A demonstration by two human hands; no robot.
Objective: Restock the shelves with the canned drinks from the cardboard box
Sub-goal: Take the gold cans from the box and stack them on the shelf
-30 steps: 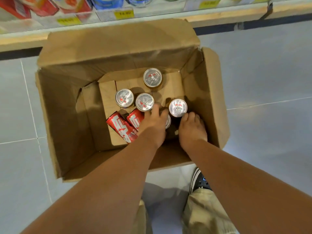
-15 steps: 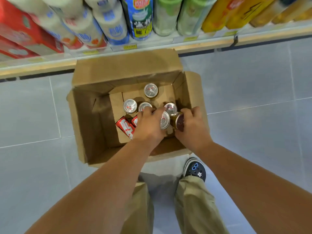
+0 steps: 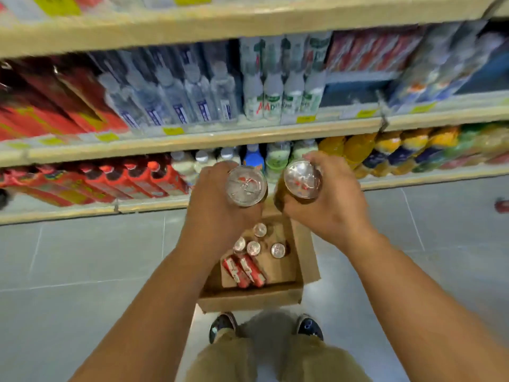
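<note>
Cans of drink, two of them, are held above the far end of the cardboard box, one in each hand. The left hand curls its fingers round the left can, whose round silvery lid with a pull tab faces the camera. The right hand grips the right can the same way; its shiny lid is tilted a little and a strip of amber-brown side shows. The two cans are just beside each other.

The box is plain brown cardboard with its flaps open. Toward its far end four upright cans show only their round metal tops. Nearer its front wall two red cans with white lettering lie on their sides on a loose cardboard sheet.

On the near side of the box stand two dark shoes and khaki trouser legs. The box rests on smooth grey floor tiles with thin pale joints.

Beyond the box run shelves with pale wood-coloured edges and yellow price tags. They hold clear plastic bottles, orange drink bottles and red cartons, all blurred.
</note>
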